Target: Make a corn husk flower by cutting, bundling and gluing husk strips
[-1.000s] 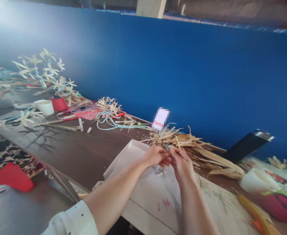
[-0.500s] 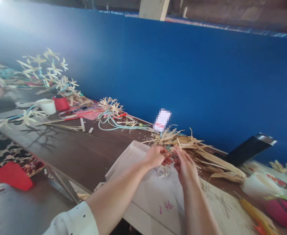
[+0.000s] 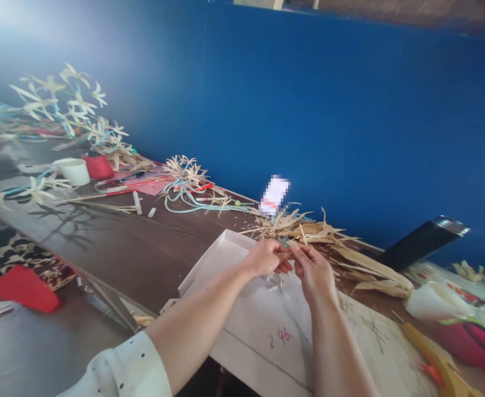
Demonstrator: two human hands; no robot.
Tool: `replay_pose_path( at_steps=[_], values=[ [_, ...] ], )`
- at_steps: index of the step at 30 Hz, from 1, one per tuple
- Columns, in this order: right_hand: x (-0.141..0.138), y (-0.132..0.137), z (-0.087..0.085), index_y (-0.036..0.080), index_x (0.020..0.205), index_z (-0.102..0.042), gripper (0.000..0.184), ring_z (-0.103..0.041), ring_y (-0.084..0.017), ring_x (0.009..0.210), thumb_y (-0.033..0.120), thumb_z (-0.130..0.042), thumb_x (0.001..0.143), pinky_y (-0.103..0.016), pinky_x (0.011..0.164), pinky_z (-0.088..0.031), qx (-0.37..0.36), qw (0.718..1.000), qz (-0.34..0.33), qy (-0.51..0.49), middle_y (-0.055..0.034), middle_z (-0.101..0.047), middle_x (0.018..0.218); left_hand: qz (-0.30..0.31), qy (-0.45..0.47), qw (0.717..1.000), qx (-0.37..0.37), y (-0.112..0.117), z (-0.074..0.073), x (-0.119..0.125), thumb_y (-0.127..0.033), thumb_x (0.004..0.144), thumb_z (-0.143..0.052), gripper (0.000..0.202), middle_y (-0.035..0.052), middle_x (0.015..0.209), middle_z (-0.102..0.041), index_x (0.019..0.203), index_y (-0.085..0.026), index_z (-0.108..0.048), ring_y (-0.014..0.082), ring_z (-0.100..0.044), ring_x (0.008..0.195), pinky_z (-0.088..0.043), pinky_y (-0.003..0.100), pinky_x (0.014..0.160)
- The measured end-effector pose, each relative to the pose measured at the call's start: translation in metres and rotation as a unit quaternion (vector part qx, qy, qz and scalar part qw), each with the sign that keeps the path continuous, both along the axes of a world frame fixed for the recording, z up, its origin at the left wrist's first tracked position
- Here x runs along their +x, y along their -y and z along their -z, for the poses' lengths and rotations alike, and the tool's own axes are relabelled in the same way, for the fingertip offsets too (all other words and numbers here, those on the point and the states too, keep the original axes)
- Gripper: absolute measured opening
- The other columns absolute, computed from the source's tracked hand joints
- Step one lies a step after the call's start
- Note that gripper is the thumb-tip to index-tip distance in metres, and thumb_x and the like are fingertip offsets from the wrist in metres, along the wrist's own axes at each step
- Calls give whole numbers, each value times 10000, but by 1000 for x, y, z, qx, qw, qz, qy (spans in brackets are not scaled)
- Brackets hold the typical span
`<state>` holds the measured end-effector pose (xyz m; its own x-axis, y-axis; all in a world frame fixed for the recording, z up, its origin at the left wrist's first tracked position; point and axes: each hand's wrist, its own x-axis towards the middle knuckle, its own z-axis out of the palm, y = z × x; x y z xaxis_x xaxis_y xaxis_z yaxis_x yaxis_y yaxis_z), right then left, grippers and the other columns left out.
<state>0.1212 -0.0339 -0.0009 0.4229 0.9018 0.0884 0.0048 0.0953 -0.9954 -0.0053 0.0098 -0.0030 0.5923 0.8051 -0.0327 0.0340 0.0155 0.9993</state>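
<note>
My left hand (image 3: 270, 257) and my right hand (image 3: 313, 268) meet over a white cardboard tray (image 3: 213, 255). Both have their fingers pinched close together, and whatever is between them is too small and hidden to name. A narrow pale strip (image 3: 303, 235) stands up just beyond the right fingertips; whether it is held I cannot tell. Small white scraps (image 3: 275, 282) lie in the tray below the hands. Right behind the fingers is a heap of dried corn husks (image 3: 320, 231).
A black flask (image 3: 422, 242) leans at the right, near a white roll (image 3: 435, 301) and a yellow-handled tool (image 3: 435, 353). Leftward are husk flowers (image 3: 74, 99) on blue stems, a white cup (image 3: 73, 172) and a red spool (image 3: 99, 166). A blue partition (image 3: 246, 105) rises behind.
The view has tipped slightly downward. My right hand's fingers have closed in toward the left fingertips; the left hand has stayed nearly in place.
</note>
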Motion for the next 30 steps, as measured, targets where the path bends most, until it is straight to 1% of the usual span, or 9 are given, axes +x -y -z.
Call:
replay_pose_path(
  at_steps=[2,4,6,8,11,16,20,25,30],
  values=[
    [5,3,-3,181,929,-655,430,-399,-85,379,492,-687,634,-220,388,-270,-6,993,47,111,20,-565,533,-42,-31,998,41,-4,2,-3,-336,772,-534,216,69,724,-679,774,-126,-584,114,-613,585,-480,216,541],
    [12,5,-7,192,947,-667,408,-466,-109,420,488,-655,666,-240,430,-328,-11,976,77,204,-13,-636,636,-100,-46,990,83,-9,3,-6,-327,791,-494,211,58,721,-680,776,-139,-589,119,-617,598,-473,212,535],
    [19,8,-10,195,809,-697,299,-488,-119,444,455,-655,669,-249,464,-354,-33,962,29,269,-13,-637,610,-141,-45,984,99,-12,2,-9,-313,803,-465,201,43,736,-682,790,-153,-587,119,-623,615,-471,209,542],
    [25,10,-11,204,702,-706,210,-522,-140,494,403,-680,643,-258,500,-375,-61,948,-71,304,-12,-637,592,-161,-44,981,102,-13,0,-10,-307,809,-449,194,33,744,-683,796,-163,-579,117,-626,620,-466,203,540],
    [30,13,-10,231,697,-722,145,-565,-179,586,340,-707,600,-288,561,-411,-80,936,-173,296,-16,-669,671,-169,-46,979,104,-11,-5,-11,-302,816,-435,194,29,746,-683,792,-164,-569,109,-623,612,-462,198,547],
    [30,17,-9,258,722,-727,153,-569,-192,649,263,-706,571,-308,627,-425,-109,929,-227,272,-16,-687,782,-173,-62,977,108,-8,-10,-12,-276,813,-434,179,23,738,-681,798,-161,-570,97,-612,602,-458,192,558],
    [29,16,-5,262,717,-722,142,-566,-195,678,249,-681,581,-296,634,-407,-126,916,-230,303,-8,-680,768,-175,-63,975,119,-7,-10,-12,-288,810,-432,192,23,725,-679,778,-159,-571,99,-608,594,-454,194,546],
    [29,13,2,238,669,-702,77,-516,-158,567,280,-665,615,-267,557,-354,-138,897,-216,360,2,-645,637,-174,-64,975,126,-7,-10,-12,-288,809,-431,195,20,719,-678,774,-161,-575,101,-610,595,-448,193,537],
    [29,13,-3,228,675,-682,150,-497,-146,547,371,-638,668,-248,508,-323,-134,901,-203,358,10,-626,618,-173,-54,976,123,-8,-10,-12,-298,810,-436,192,16,719,-676,777,-167,-572,108,-617,605,-453,201,549]
  ],
)
